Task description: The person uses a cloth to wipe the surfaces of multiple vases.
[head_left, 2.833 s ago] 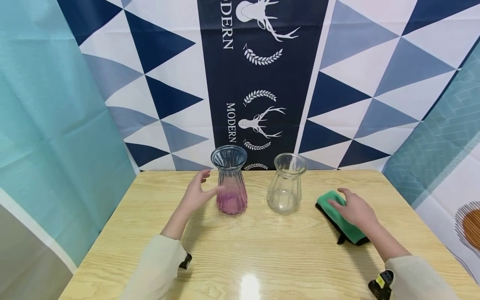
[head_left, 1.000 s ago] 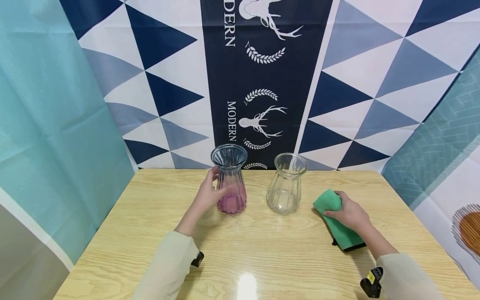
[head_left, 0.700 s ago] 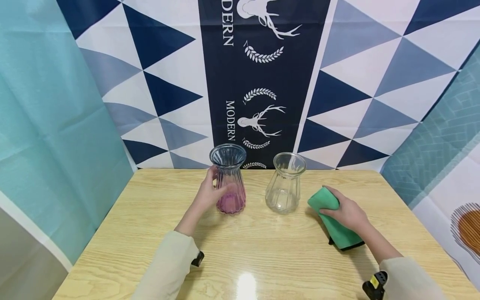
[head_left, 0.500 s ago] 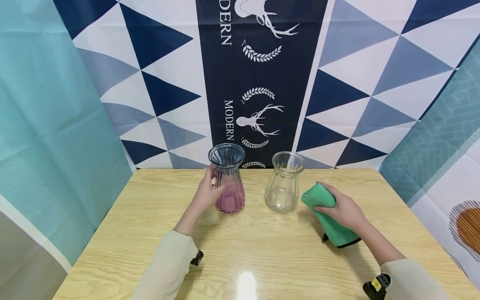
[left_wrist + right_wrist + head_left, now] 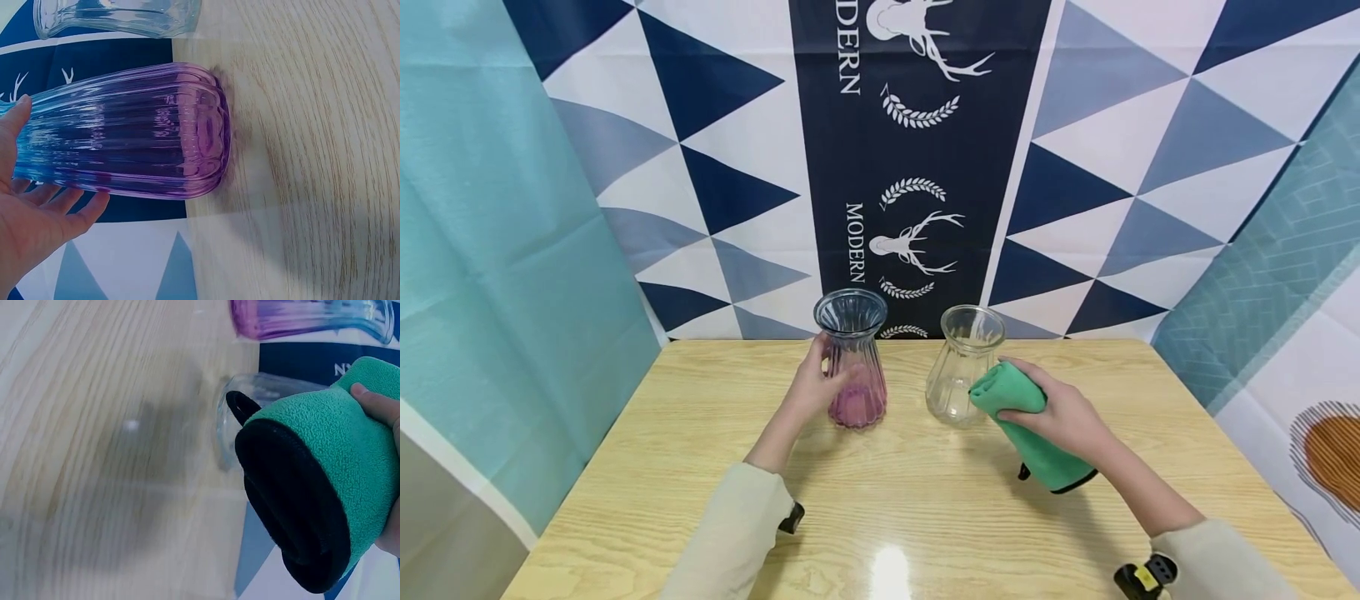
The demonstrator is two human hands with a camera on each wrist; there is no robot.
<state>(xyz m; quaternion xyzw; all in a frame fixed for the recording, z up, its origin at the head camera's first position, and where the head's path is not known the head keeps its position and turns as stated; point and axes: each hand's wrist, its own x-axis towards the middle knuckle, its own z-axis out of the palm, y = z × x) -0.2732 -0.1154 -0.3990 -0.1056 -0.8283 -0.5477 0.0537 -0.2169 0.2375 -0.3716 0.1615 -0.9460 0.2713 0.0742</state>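
Note:
A ribbed glass vase (image 5: 859,404), blue at the flared rim and pink at the base, stands upright on the table. My left hand (image 5: 811,388) holds it from the left side; in the left wrist view the thumb and fingers lie on opposite sides of the narrower part of the vase (image 5: 137,134). A folded green cloth (image 5: 1037,446) with black edging is gripped in my right hand (image 5: 1066,418), tilted above the table. The cloth (image 5: 312,444) shows a black loop in the right wrist view. It partly covers a clear glass vase (image 5: 951,379) behind it.
The light wood table (image 5: 722,375) ends at a patterned cloth backdrop (image 5: 917,150). Teal cloth (image 5: 527,250) hangs along the left side. A white cloth with a brown patch (image 5: 1333,462) lies beyond the right edge.
My left hand has closed round the coloured vase, which stays in place. My right hand has picked up the green cloth and carried it left, up to the clear vase.

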